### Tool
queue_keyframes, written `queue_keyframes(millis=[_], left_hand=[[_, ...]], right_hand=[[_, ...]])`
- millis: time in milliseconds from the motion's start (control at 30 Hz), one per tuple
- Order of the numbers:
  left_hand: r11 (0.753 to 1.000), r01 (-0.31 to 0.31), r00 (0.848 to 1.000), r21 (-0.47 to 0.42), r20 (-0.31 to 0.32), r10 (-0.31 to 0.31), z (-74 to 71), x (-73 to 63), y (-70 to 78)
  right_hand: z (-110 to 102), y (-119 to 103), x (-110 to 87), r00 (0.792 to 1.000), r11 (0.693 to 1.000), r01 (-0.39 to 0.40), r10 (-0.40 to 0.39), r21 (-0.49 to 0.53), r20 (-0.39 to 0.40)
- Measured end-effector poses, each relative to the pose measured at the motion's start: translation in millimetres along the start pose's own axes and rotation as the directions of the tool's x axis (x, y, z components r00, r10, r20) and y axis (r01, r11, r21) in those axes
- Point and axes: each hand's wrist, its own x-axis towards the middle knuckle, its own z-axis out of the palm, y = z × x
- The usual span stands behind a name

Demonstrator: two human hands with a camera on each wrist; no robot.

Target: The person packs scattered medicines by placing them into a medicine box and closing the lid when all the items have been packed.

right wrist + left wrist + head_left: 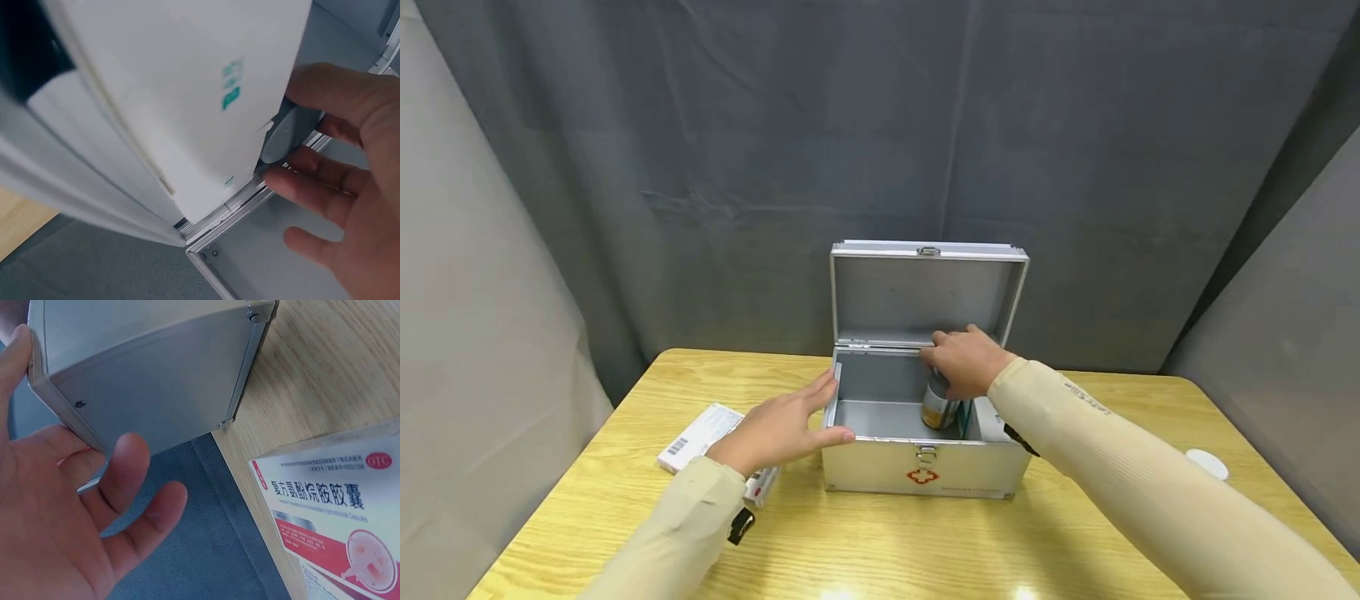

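A silver first-aid box (872, 468) with a red cross emblem stands on the table, its lid (925, 292) raised. My right hand (967, 364) reaches inside and grips a bottle (936, 412) by its grey cap (279, 139). The bottle is upright with a white and orange label. Right beside it, a white carton (187, 94) with green print stands in the box's right part. My left hand (786, 429) touches the box's left rim, fingers mostly extended and thumb spread; in the left wrist view the fingers lie along the side wall (156, 387).
Left of the box lie medicine cartons: a white one (700, 435) with a barcode and another (763, 485) partly behind my left wrist. A red-and-white capsule carton (325, 503) shows in the left wrist view. A white round object (1207, 463) sits at the right. A grey curtain (737, 167) hangs behind.
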Motion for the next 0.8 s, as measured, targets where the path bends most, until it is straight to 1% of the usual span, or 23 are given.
queue_keyframes(millis=[200,333,567,700,800], left_hand=[[1.0,-0.008,1.0,-0.004,0.003,0.008,-1.3,-1.5,0.8],[1.0,-0.004,1.0,-0.01,0.005,0.004,-0.2,-4.0,2.8],[1.0,-0.008,1.0,-0.018,-0.003,0.008,0.4,-6.5,4.0],[1.0,-0.011,1.0,-0.025,0.002,0.011,2.1,-8.1,2.6],[1.0,-0.008,1.0,-0.026,0.005,0.008,1.5,-8.5,0.7]], right_hand=[[-7.2,-5.6,0.2,0.996,0.995,-0.058,0.053,0.078,0.072],[-9.4,-9.7,0.3,0.993,0.994,-0.073,0.065,0.085,0.099],[-5.8,-8.7,-1.6,0.991,0.993,-0.113,0.111,0.019,0.07],[-6.2,-9.5,-4.7,0.992,0.993,-0.117,0.116,0.011,0.059],[-10.4,-9.4,-5.2,0.989,0.99,-0.138,0.135,0.035,0.067]])
